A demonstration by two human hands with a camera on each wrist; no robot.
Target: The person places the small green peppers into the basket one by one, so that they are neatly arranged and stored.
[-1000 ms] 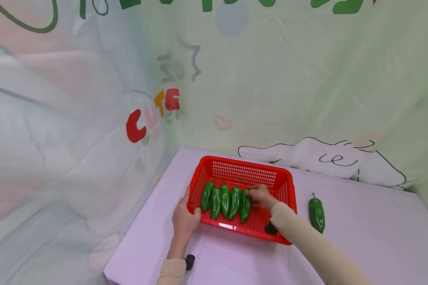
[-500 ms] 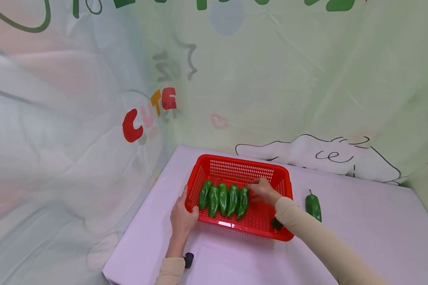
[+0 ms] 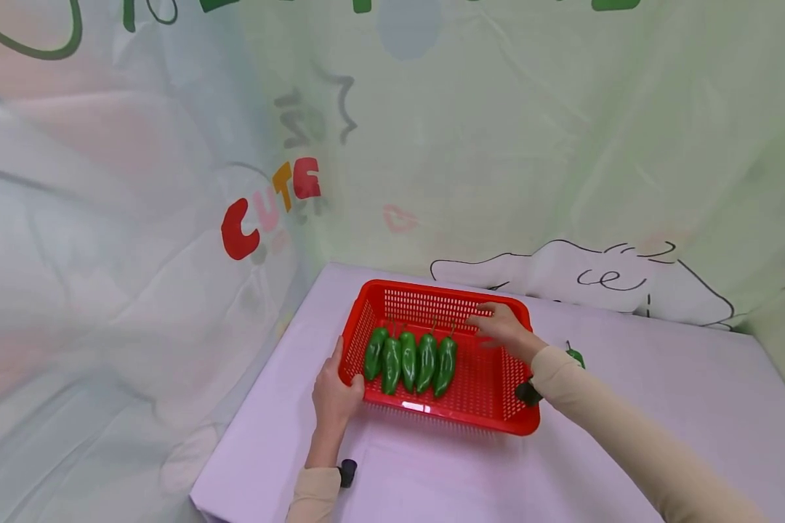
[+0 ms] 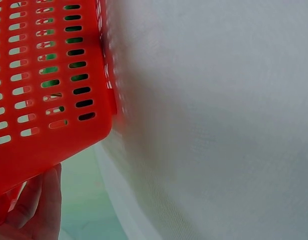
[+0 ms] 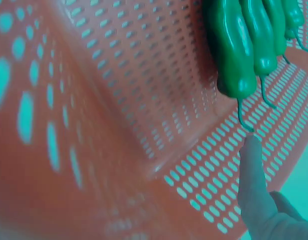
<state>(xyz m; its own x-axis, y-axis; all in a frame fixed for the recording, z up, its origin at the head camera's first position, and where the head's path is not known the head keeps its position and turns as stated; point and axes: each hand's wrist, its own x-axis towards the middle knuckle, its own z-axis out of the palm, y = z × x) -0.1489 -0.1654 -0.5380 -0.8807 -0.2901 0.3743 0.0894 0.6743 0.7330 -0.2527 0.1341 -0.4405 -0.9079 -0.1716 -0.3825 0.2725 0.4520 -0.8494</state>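
Note:
A red plastic basket (image 3: 471, 419) holds several green chili peppers (image 3: 445, 367) lying side by side in its left half, stems toward the far wall. My left hand (image 3: 336, 392) grips the basket rim at its near left corner; in the left wrist view the fingers (image 4: 46, 200) bend around the edge. Over the basket's right part, my right hand (image 3: 502, 327) is raised with its fingers loosely extended and holds nothing. The right wrist view shows a fingertip just by the stem of the nearest pepper (image 5: 234, 55); whether they touch, I cannot tell.
One more green chili pepper (image 3: 575, 357) lies on the table right of the basket, partly hidden by my right sleeve. A pale lilac cloth (image 3: 680, 392) covers the table. Printed fabric curtains (image 3: 497, 145) hang behind and to the left.
My right hand has let go of the rightmost pepper in the row and moved up and to the right. The left hand keeps its grip on the basket.

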